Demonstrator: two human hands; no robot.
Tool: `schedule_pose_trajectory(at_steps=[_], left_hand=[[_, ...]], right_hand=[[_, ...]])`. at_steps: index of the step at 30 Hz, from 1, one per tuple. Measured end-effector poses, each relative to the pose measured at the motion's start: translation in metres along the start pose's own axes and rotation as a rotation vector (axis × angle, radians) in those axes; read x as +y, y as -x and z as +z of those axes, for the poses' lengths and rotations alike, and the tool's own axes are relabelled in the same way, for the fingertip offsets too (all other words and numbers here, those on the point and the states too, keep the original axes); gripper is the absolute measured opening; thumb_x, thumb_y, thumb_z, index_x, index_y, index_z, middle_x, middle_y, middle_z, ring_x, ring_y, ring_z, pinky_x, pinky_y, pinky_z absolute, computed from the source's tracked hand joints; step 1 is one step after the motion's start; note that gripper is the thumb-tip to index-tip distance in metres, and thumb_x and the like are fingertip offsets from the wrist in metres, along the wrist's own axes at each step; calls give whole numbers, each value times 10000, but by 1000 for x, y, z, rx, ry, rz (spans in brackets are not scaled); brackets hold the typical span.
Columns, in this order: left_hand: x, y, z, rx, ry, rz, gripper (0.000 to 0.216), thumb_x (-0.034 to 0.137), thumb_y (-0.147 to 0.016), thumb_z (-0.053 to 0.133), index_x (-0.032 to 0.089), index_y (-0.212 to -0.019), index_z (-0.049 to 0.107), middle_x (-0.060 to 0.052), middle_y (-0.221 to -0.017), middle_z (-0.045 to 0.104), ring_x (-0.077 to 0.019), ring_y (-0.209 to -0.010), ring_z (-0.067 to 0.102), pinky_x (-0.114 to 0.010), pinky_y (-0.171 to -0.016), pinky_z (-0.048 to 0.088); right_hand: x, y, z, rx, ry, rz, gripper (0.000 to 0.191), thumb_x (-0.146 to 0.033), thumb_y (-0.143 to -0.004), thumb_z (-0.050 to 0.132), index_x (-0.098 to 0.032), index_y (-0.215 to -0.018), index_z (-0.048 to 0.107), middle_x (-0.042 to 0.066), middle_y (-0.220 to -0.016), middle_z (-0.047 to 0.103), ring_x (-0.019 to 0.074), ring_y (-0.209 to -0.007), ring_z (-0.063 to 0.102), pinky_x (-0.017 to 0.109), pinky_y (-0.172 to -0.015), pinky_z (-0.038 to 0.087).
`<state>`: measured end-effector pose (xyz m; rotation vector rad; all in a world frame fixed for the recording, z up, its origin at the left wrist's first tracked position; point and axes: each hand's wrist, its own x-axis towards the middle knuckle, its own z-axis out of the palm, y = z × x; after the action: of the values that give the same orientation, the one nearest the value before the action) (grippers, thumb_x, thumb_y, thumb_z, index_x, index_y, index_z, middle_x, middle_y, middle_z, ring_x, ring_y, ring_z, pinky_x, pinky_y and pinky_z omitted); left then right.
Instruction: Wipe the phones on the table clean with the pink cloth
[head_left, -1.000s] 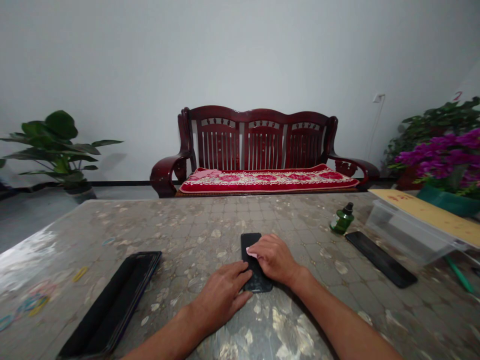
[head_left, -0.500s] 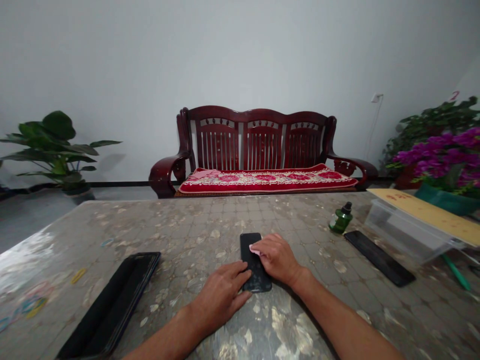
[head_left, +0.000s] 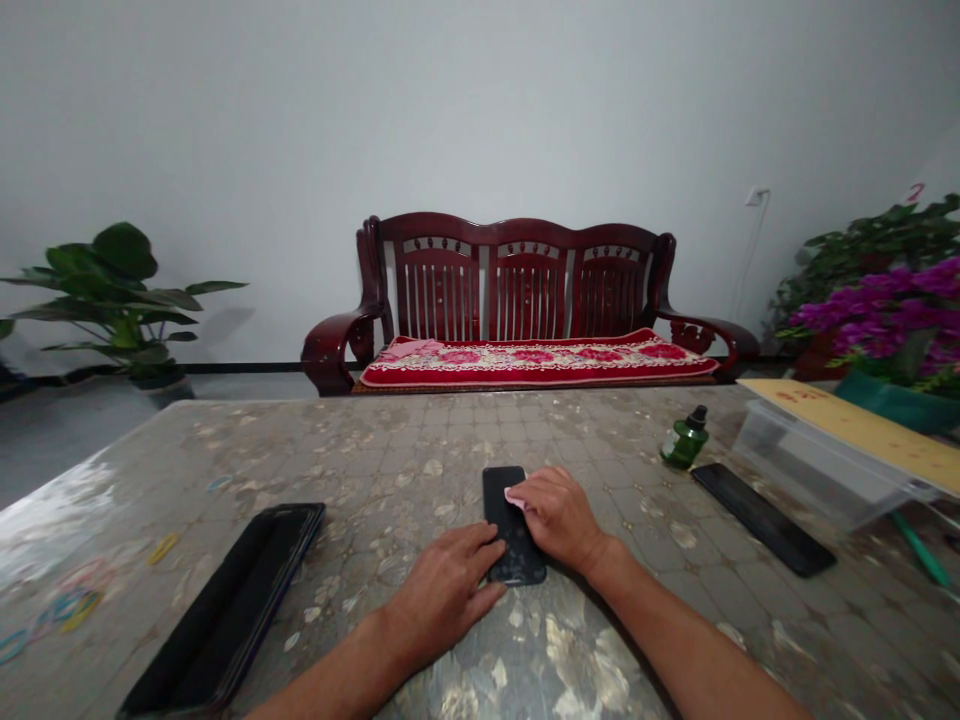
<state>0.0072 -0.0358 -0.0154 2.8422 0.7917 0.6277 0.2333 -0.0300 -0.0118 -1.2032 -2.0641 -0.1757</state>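
A black smartphone (head_left: 505,487) lies flat on the patterned tabletop, directly in front of me, with marks visible on its lower screen. My left hand (head_left: 450,575) holds it in place at the lower left edge, fingertips over the screen's side and thumb by the bottom corner. Pinched in the fingers of my right hand (head_left: 559,515) is a small pale pink cloth (head_left: 514,498), pressed against the upper right part of the screen. The right hand covers much of the phone's right edge and part of the cloth.
A black tablet-like device (head_left: 225,610) lies left, near loose rubber bands (head_left: 79,610). To the right are a green bottle (head_left: 685,440), a long black flat object (head_left: 761,520) and a clear plastic box (head_left: 817,460) under a yellowish board (head_left: 855,420). A wooden bench (head_left: 525,235) stands beyond the table.
The view has shifted very slightly. My right hand and the cloth have moved a tiny bit right across the screen; the left hand keeps its place on the phone.
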Motion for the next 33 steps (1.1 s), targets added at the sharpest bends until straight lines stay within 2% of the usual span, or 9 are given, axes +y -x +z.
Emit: schedule_pose_trajectory(at_steps=[3,7,12,16,19,21,25,29,33], left_hand=[[-1,0,1,-8,-13,-3,316,258,-857,672,207,-1168,655,-109,-1253,662,-277,-1119,642,-420,-972,534],[0,-1,-1,-2,2,-8,289,261,-858,667,212,-1142,667,-100,-1233,671,-264,-1099,650,-401,-963,538],[-1,-4,-6,7,73,-22,246,295,-883,656,209,-1110,696,-87,-1192,703,-256,-1077,667,-397,-968,531],[-5,-7,-4,101,148,-88,191,246,-930,574,222,-1054,717,-51,-1088,746,-214,-1001,694,-351,-937,541],[-12,-11,1,202,165,-129,230,198,-919,540,235,-1059,718,-37,-1053,754,-207,-997,691,-352,-937,538],[-20,-16,2,209,154,-161,272,168,-904,522,248,-1074,718,-34,-1068,750,-207,-1012,684,-362,-946,534],[-36,-35,-4,94,91,-176,461,50,-805,488,233,-1178,688,-60,-1192,707,-213,-1125,639,-398,-1035,475],[-45,-66,-17,-144,79,5,706,-15,-705,511,284,-1343,567,-44,-1373,596,-219,-1243,555,-418,-1102,401],[-47,-96,-24,-236,70,100,766,33,-651,642,334,-1347,537,-15,-1450,520,-254,-1262,528,-391,-1064,431]], right_hand=[[2,-1,-1,4,7,14,248,-49,-810,570,-223,-890,727,22,-809,742,184,-768,599,336,-751,386],[-2,0,-4,-52,-80,-94,289,-27,-746,581,-231,-894,723,8,-805,745,184,-790,613,334,-756,392],[-5,2,-5,-41,-140,-123,281,-48,-768,571,-237,-908,727,9,-818,754,184,-786,624,337,-748,401],[-2,2,-5,-42,-160,-132,282,-55,-772,571,-237,-917,729,18,-815,753,189,-788,627,337,-746,409],[0,2,-4,-48,-163,-148,271,-56,-777,572,-234,-912,726,23,-813,751,187,-791,627,340,-754,406],[0,3,-5,-55,-154,-162,266,-52,-775,572,-231,-904,721,21,-805,747,185,-785,624,339,-753,399],[-1,2,-7,-81,-116,-191,247,-55,-766,574,-225,-882,709,21,-783,730,185,-772,615,333,-741,392],[-3,2,-10,-95,-101,-188,243,-73,-757,554,-225,-872,705,32,-790,718,196,-799,611,334,-739,392],[-2,2,-10,-107,-93,-199,245,-80,-749,546,-228,-862,705,34,-769,701,204,-847,612,340,-751,389]])
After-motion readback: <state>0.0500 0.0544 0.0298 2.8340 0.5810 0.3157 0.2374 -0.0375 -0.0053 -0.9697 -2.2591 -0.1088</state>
